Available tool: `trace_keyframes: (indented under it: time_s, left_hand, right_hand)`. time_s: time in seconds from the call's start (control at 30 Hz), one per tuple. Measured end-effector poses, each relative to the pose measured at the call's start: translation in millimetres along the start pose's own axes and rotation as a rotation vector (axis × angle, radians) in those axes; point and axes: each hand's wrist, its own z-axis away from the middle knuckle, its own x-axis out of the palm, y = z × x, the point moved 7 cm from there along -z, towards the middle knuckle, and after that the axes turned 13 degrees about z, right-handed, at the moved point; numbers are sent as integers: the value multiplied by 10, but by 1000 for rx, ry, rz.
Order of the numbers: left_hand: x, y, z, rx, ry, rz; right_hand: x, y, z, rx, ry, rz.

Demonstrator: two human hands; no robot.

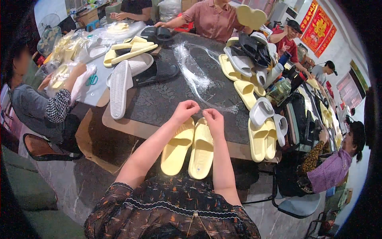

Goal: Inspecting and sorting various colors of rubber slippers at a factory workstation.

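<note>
Reaching forward and inward, the left hand (185, 111) and right hand (214, 121) nearly meet, each pinched closed, on what if anything I cannot tell, just beyond the yellow slippers (175, 153) at the table's (153, 97) near edge

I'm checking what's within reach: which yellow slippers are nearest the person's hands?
The yellow pair directly below the left hand and right hand in view; other yellow slippers are farther off.

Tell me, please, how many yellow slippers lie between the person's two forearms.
2: the left yellow slipper and, close beside it, the right yellow slipper.
</note>
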Motion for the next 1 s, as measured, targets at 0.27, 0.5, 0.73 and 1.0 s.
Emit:
trace_keyframes:
  time_s: [0.27, 0.5, 0.73, 1.0]
  left_hand:
    - [33, 56, 14, 7, 0, 31]
    - [112, 47, 30, -32, -83, -69]
    - [7, 34, -3, 33, -15, 5]
    - [25, 6, 23, -12, -29, 9]
  right_hand:
    - [-37, -73, 14, 25, 66, 12]
    - [-19, 55, -3, 55, 40, 20]
    - [13, 15, -4, 36, -24, 18]
    - [81, -39, -1, -72, -46, 107]
